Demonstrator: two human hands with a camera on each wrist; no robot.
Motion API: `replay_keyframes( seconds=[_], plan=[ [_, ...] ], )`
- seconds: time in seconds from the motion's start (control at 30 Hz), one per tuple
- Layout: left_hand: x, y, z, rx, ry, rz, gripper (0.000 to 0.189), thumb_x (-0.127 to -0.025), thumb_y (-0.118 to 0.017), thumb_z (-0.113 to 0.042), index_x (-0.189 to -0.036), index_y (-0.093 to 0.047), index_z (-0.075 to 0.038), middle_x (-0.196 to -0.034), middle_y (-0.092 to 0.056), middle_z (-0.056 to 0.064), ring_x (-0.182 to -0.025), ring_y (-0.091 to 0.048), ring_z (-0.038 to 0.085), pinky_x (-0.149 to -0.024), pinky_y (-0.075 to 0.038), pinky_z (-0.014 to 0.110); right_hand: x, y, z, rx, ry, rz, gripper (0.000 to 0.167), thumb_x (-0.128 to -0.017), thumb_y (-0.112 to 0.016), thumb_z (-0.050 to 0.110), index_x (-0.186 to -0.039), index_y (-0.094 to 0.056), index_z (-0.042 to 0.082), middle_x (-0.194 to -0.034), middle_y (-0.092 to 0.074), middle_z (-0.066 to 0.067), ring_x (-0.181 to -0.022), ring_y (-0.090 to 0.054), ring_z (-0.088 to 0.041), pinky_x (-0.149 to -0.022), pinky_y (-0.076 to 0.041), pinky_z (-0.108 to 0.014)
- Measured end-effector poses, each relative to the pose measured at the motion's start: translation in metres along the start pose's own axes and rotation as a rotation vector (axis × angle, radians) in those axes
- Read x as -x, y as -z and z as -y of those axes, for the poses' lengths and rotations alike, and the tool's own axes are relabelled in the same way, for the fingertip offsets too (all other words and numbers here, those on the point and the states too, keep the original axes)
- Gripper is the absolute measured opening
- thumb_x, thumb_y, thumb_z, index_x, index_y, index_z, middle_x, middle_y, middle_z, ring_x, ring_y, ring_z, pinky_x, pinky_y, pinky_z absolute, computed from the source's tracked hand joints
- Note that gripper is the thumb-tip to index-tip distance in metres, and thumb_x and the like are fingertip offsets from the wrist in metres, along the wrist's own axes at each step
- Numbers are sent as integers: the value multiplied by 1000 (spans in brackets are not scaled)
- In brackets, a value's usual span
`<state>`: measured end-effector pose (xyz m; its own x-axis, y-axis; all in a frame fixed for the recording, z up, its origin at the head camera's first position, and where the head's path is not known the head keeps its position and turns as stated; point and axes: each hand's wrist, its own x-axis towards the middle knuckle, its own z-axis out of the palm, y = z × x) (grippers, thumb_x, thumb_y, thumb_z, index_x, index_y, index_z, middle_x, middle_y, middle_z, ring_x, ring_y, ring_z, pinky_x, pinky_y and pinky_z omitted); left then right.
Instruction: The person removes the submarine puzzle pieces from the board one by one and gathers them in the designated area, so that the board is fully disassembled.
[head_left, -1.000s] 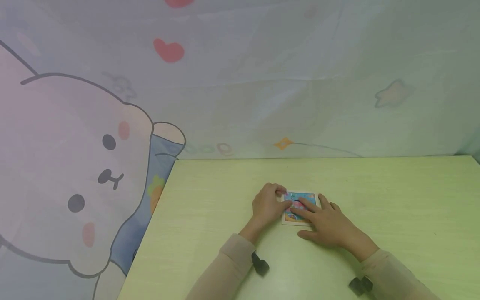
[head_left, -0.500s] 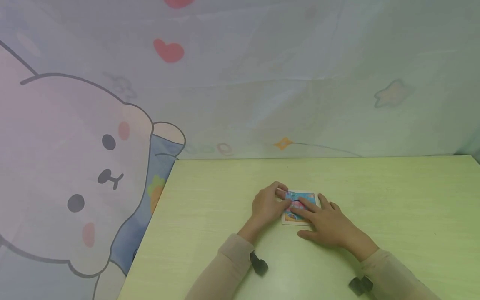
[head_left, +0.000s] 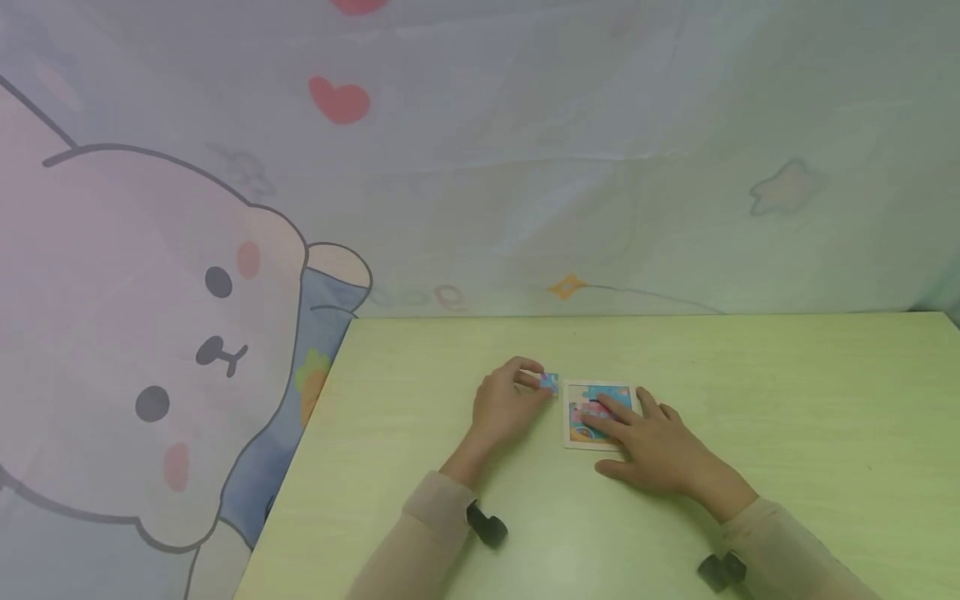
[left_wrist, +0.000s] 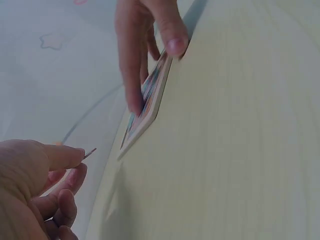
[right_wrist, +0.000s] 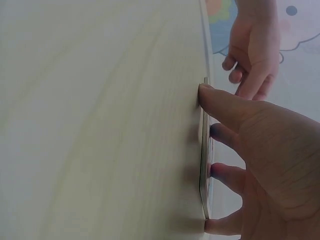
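Observation:
My left hand (head_left: 507, 406) pinches a small blue-and-pink jigsaw piece (head_left: 551, 382) between thumb and fingers, just left of the puzzle. In the left wrist view the piece (left_wrist: 90, 153) shows only as a thin edge held off the tabletop. The square jigsaw puzzle in its pale tray (head_left: 566, 425) lies flat, with a bare beige gap at its upper left. My right hand (head_left: 663, 448) rests on the puzzle with spread fingers, hiding its right part. In the right wrist view the right thumb (right_wrist: 220, 102) is beside the tray's edge (right_wrist: 203, 165).
The pale yellow-green table (head_left: 420, 375) extends around the hands. Behind it hangs a printed cloth (head_left: 525, 167) with a cartoon bear, hearts and stars. Dark wrist cameras sit on both sleeves (head_left: 446, 517).
The left hand has lifted a piece out of the puzzle's upper left corner and moved left with it, baring the tray there. The right hand stays in place.

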<state>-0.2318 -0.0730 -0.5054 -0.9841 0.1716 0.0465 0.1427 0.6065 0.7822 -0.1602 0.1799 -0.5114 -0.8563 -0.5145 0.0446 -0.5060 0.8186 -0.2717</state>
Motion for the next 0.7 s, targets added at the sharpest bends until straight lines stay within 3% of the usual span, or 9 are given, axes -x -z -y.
replay_keyframes(
  seconds=[0.23, 0.47, 0.7],
  plan=[
    [5, 33, 25, 8, 36, -29, 30, -91, -79, -30, -118, -70, -22, -101, -75, -4, -68, -63, 15, -59, -48, 34, 0, -2, -2, 6, 2, 0, 64, -97, -66, 56, -154, -52, 30, -161, -43, -11, -139, -31, -65, -99, -37, -73],
    [8, 59, 52, 4, 99, -64, 31, -91, -81, -31, -118, -71, -21, -103, -75, -2, -83, -71, 19, -73, -53, 42, 1, -2, -2, 6, 6, -10, 63, -97, -66, 55, -153, -54, 29, -160, -45, -12, -139, -31, -65, -99, -38, -72],
    [7, 73, 68, -59, 130, -98, 31, -91, -81, -29, -118, -72, -18, -104, -77, 2, -99, -71, 30, -84, -52, 50, 1, -2, -1, 4, 9, -13, 63, -97, -67, 53, -153, -54, 28, -160, -44, -11, -139, -31, -65, -99, -38, -73]
  ],
)
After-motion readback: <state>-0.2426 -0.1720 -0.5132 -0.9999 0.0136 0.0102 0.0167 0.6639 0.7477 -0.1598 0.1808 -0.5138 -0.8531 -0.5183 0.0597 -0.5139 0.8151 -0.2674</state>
